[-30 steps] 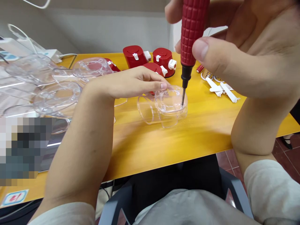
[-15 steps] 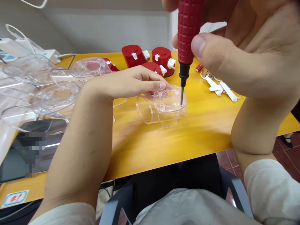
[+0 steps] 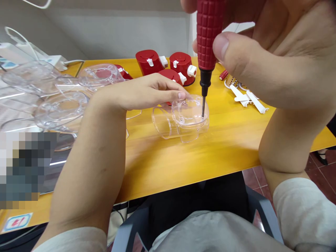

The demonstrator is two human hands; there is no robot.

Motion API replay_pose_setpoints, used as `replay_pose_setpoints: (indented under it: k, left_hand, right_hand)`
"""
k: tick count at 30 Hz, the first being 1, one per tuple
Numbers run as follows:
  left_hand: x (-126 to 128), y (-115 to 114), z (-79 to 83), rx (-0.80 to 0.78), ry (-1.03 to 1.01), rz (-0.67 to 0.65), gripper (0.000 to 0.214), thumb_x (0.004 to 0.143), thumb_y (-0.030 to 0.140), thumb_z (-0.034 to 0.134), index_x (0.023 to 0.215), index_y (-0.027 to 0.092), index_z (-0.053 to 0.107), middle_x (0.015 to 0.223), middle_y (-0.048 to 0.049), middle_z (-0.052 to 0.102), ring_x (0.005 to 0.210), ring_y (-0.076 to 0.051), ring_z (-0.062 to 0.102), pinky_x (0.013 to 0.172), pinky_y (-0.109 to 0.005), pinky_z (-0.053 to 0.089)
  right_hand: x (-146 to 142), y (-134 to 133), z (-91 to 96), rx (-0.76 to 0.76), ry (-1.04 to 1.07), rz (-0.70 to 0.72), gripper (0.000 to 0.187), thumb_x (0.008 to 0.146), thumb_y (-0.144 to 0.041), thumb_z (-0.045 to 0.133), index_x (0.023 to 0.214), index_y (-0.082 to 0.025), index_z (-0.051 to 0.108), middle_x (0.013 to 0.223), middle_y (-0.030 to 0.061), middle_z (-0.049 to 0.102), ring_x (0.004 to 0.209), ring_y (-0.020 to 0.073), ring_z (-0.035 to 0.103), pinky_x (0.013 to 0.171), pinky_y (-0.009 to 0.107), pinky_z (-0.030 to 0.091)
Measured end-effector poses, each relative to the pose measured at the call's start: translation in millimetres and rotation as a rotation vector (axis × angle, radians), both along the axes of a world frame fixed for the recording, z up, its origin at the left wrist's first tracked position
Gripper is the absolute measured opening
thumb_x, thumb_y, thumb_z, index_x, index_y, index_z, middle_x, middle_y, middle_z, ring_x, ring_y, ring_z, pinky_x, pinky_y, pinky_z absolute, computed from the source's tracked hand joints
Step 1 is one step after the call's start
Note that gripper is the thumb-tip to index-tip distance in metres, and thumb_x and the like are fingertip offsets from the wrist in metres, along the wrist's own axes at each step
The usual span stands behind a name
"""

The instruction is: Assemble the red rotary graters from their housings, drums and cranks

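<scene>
A clear plastic housing (image 3: 181, 120) lies on the yellow table (image 3: 223, 147) in the middle of the view. My left hand (image 3: 141, 91) rests flat over its far left rim, fingers stretched out and pressing on it. My right hand (image 3: 262, 52), close to the camera at the upper right, is closed round a red-handled screwdriver (image 3: 210, 38). The screwdriver stands upright, and its thin tip sits inside the housing at the right side of its rim.
Three red parts with white clips (image 3: 168, 66) stand behind the housing. White plastic pieces (image 3: 248, 98) and a metal grater part (image 3: 232, 82) lie at the right. Several clear plastic shells (image 3: 60, 94) are piled at the left. The table's front edge runs just before my lap.
The screwdriver and my right hand have shifted slightly to the left, tip staying in the housing. My left hand has kept its place.
</scene>
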State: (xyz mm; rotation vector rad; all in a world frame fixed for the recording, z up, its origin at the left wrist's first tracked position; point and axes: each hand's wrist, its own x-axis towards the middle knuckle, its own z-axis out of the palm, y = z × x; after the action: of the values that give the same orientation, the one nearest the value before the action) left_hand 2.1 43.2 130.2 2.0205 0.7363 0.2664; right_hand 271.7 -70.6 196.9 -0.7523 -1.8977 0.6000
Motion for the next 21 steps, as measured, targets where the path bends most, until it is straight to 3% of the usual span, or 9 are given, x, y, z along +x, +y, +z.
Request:
replay_pose_setpoints:
  k: [2,5,8,12,14,17,21]
  left_hand:
    - [0,0,-0.3,-0.006,-0.004,0.004,0.039,0.099,0.059,0.092,0.086,0.022,0.088,0.080,-0.0052,0.074,0.086,-0.022,0.075,0.080,-0.030,0.068]
    - [0,0,-0.3,-0.004,0.000,0.012,0.038,0.099,0.058,0.091,0.088,0.022,0.089,0.082,-0.0047,0.074,0.083,-0.020,0.073,0.078,-0.028,0.067]
    - [0,0,0.0,0.010,0.010,0.008,0.038,0.100,0.057,0.089,0.088,0.022,0.089,0.084,-0.0049,0.074,0.082,-0.020,0.071,0.077,-0.029,0.065]
    - [0,0,1.2,0.015,0.030,0.001,0.036,0.100,0.057,0.089,0.091,0.022,0.089,0.087,-0.0056,0.075,0.087,-0.022,0.073,0.080,-0.032,0.065]
    - [1,-1,2.5,0.006,0.030,0.001,0.038,0.099,0.058,0.090,0.090,0.022,0.089,0.087,-0.0053,0.075,0.086,-0.021,0.071,0.080,-0.031,0.064]
    - [3,-4,4.2,-0.013,0.016,0.004,0.040,0.097,0.059,0.092,0.087,0.021,0.086,0.084,-0.0039,0.073,0.080,-0.018,0.066,0.076,-0.028,0.062]
    - [2,-6,3.8,0.007,0.034,0.022,0.039,0.104,0.056,0.083,0.093,0.019,0.088,0.084,-0.0043,0.073,0.093,-0.022,0.075,0.085,-0.029,0.066]
  right_hand:
    - [1,0,-0.8,0.075,-0.153,-0.085,0.043,0.103,-0.027,0.072,0.141,-0.046,0.080,0.140,-0.0235,0.081,0.150,0.0163,0.081,0.103,0.009,0.073]
    - [1,-2,-3.5,0.127,-0.163,-0.115,0.027,0.112,-0.034,0.069,0.137,-0.038,0.077,0.140,-0.0189,0.078,0.140,0.0125,0.082,0.107,0.009,0.073]
    - [-1,-2,-3.9,0.124,-0.160,-0.103,0.017,0.111,-0.038,0.070,0.127,-0.034,0.074,0.134,-0.0175,0.078,0.137,0.0107,0.083,0.105,0.010,0.074]
    - [1,-1,2.5,0.017,-0.153,-0.084,0.033,0.105,-0.039,0.073,0.137,-0.037,0.067,0.147,-0.0181,0.078,0.156,0.0167,0.077,0.101,0.013,0.076]
    - [2,-1,5.9,-0.017,-0.143,-0.057,0.038,0.102,-0.038,0.076,0.138,-0.037,0.065,0.148,-0.0165,0.079,0.146,0.0176,0.081,0.096,0.014,0.075]
    - [4,1,8.4,-0.020,-0.164,-0.068,0.034,0.104,-0.041,0.081,0.133,-0.033,0.066,0.143,-0.0125,0.080,0.126,0.0146,0.084,0.102,0.018,0.077]
    - [4,4,8.7,0.032,-0.189,-0.088,0.034,0.100,-0.054,0.090,0.122,-0.034,0.075,0.129,-0.0176,0.082,0.127,0.0132,0.082,0.113,0.018,0.074]
